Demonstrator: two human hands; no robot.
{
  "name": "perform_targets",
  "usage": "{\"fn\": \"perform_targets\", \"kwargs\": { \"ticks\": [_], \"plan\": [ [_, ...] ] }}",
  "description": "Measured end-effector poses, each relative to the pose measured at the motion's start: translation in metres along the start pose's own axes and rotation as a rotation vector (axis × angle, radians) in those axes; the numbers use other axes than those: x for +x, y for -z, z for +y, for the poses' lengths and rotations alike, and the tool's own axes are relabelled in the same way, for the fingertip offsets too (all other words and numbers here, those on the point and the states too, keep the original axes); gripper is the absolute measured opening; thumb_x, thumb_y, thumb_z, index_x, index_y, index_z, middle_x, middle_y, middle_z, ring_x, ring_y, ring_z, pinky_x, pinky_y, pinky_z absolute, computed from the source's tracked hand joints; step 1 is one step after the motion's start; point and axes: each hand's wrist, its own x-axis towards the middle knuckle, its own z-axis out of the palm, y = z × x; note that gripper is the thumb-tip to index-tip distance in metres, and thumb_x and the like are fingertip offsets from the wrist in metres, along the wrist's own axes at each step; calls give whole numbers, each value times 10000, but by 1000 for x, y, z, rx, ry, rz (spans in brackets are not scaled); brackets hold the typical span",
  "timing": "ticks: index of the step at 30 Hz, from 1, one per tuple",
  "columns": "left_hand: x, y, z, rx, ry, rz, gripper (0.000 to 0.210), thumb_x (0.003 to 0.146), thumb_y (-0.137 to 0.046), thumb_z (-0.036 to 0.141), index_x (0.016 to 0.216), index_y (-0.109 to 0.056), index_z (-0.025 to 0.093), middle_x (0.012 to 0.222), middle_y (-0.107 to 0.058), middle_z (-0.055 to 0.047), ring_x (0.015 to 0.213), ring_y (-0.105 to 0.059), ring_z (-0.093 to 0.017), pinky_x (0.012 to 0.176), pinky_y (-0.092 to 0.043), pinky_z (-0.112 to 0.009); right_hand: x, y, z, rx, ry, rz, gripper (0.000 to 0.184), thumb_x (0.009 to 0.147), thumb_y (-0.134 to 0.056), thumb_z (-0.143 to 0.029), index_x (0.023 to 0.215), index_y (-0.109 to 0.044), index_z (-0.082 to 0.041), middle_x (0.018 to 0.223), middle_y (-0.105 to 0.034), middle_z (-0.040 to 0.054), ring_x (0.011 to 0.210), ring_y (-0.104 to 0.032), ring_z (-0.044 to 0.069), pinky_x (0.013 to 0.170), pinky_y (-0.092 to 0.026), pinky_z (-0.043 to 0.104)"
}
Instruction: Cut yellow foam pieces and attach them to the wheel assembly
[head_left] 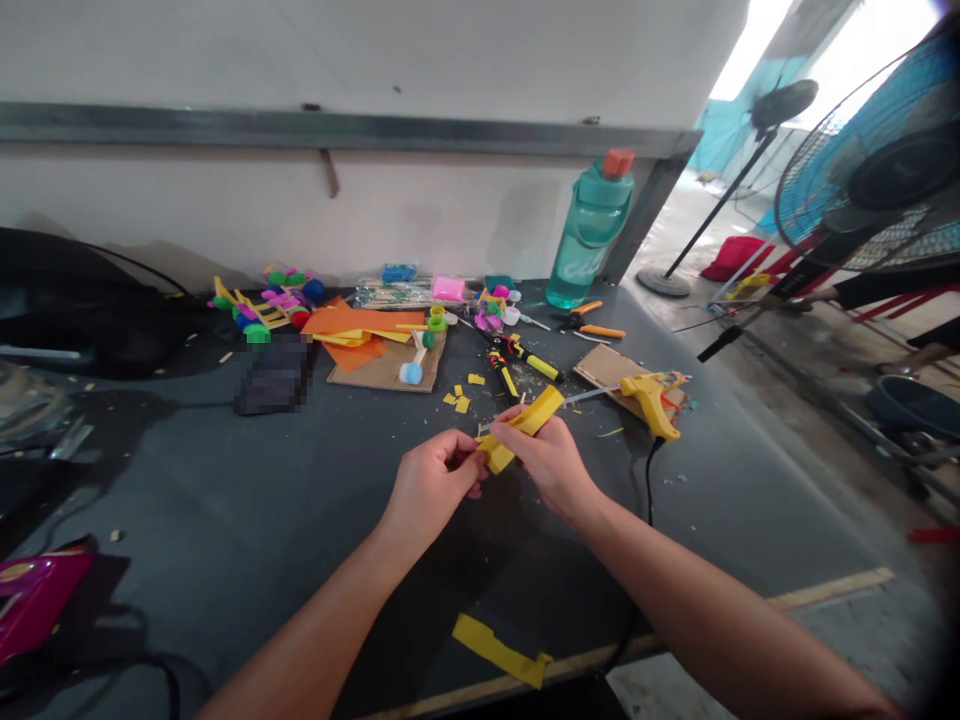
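Holding a yellow strip [521, 428] between them, both hands work just above the dark surface [225, 520]. The left hand [435, 480] has its grip closed on the lower end of the strip, thumb and fingers pinched around it. The right hand [551, 460] has its grip closed on the strip's middle, so the upper end sticks out slanting up and away beyond the fingers. A thin stick [592, 395] shows just past the right grip, running toward a yellow glue gun [651, 400], which lies on a piece of cardboard [607, 368] off to the right of that grip, its black cord [649, 480] trailing back along the surface beside the right wrist. Beyond the grips, small yellow scraps [461, 398] are scattered, and farther on lie orange paper sheets [360, 325], a black-and-yellow tool [525, 358] and orange-handled pliers [589, 322]. A teal water bottle [589, 235] stands well beyond the right grip by the wall. Near to the person, below both grips, another yellow cutout [499, 650] lies flat close to the surface's edge.
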Motion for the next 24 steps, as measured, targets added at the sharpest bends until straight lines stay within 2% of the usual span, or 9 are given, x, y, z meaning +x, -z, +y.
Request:
{"fn": "perform_targets", "kwargs": {
  "ticks": [3,7,10,13,15,19,21,24],
  "plan": [
    [2,1,1,-163,111,-31,185,727,-659,329,741,-598,154,602,-634,10,492,-587,-106,517,-523,-238,1,2,-1,46,-17,-55,193,675,-663,-325,758,-656,-152,579,-549,-28,503,-444,100,485,-339,232],
    [3,4,3,-291,192,-76,212,705,-682,326,716,-566,149,571,-607,20,453,-538,-79,494,-519,-231,1,4,-2,78,-19,-94,199,662,-678,-314,773,-679,-148,602,-578,-20,505,-451,94,478,-333,227],
    [2,7,4,-306,221,-134,212,697,-681,320,703,-542,159,564,-587,30,445,-502,-72,490,-520,-242,1,4,-3,77,-33,-83,192,647,-686,-301,762,-682,-148,599,-587,-17,497,-451,93,472,-331,228],
    [3,8,3,-218,189,-170,205,739,-622,361,717,-560,167,582,-568,32,457,-484,-79,487,-503,-242,1,4,-3,42,-25,-70,168,636,-680,-279,750,-678,-155,594,-590,-23,505,-469,101,487,-349,236],
    [3,8,1,-101,88,-133,218,777,-571,385,739,-598,172,624,-569,21,526,-514,-101,515,-490,-235,1,3,-3,-3,-13,-61,160,633,-675,-266,753,-673,-160,601,-591,-26,522,-485,108,502,-361,238],
    [3,7,-1,202,-168,60,203,793,-572,375,768,-654,190,753,-624,-7,717,-576,-149,643,-464,-231,0,1,-1,-53,3,-51,188,628,-683,-261,789,-644,-172,623,-586,-30,545,-495,115,505,-369,232],
    [2,5,-2,251,-185,104,186,790,-586,369,787,-655,197,758,-643,-5,711,-589,-151,653,-456,-231,0,-1,1,-53,-3,-48,201,622,-691,-259,796,-631,-178,622,-582,-33,542,-491,115,501,-367,230],
    [1,3,-3,200,-156,133,160,785,-602,352,827,-639,202,734,-655,6,663,-599,-142,628,-460,-225,0,-2,3,-47,-17,-50,209,618,-698,-262,795,-625,-178,601,-570,-41,524,-478,109,495,-359,229]
  ]
}}
